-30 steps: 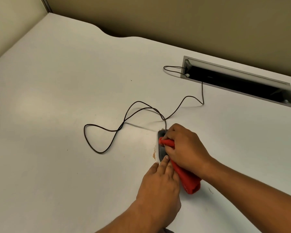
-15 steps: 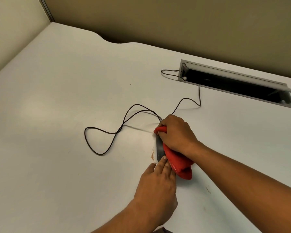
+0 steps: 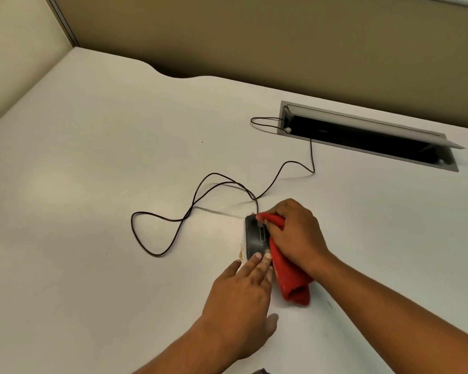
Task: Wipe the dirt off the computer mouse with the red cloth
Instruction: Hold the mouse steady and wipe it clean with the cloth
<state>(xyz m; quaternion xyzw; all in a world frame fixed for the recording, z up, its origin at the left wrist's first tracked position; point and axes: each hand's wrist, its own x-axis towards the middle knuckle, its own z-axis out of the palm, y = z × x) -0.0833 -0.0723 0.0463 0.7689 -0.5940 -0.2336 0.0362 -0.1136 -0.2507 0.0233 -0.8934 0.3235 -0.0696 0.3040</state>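
On the white counter [image 3: 97, 184], near its front centre: one dark computer mouse [image 3: 255, 240], lying flat, partly covered. One red cloth [image 3: 289, 279], bunched, draped over the mouse's right side and trailing toward the person. One black cable [image 3: 192, 206], running from the mouse's far end in loose loops and on to one open cable tray [image 3: 368, 136] recessed at the counter's far edge. One patch of brownish crumbs [image 3: 241, 252] on the counter just left of the mouse.

Hands, two. Right hand [image 3: 295, 233]: grip clenched on the red cloth, pressing it against the mouse's far end. Left hand [image 3: 241, 292]: grip released, fingers extended flat, fingertips [image 3: 258, 256] resting on the mouse's near end.

Change against the frame half a second earlier: the right hand and cloth had slid off toward the mouse's right side, so that more of the mouse's top showed; the left hand kept its place at the near end.
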